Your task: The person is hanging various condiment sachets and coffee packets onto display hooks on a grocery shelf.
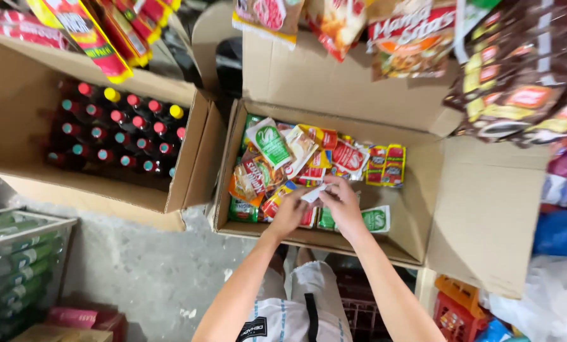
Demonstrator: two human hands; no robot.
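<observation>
Both my hands reach into an open cardboard box (422, 209) that holds several small colourful sachets (277, 158). My left hand (289, 212) and my right hand (340, 202) meet over the box's near side and pinch a small white packet (313, 193) between their fingertips. Green, red and orange sachets lie under and around the hands. A green-and-white sachet (376, 220) lies just right of my right hand.
A second open cardboard box (188, 158) at left holds several dark bottles with red, yellow and teal caps (115, 133). Strips of snack packets hang overhead (410, 38). A clear bin (24, 253) stands at lower left, red crates (457, 310) at lower right.
</observation>
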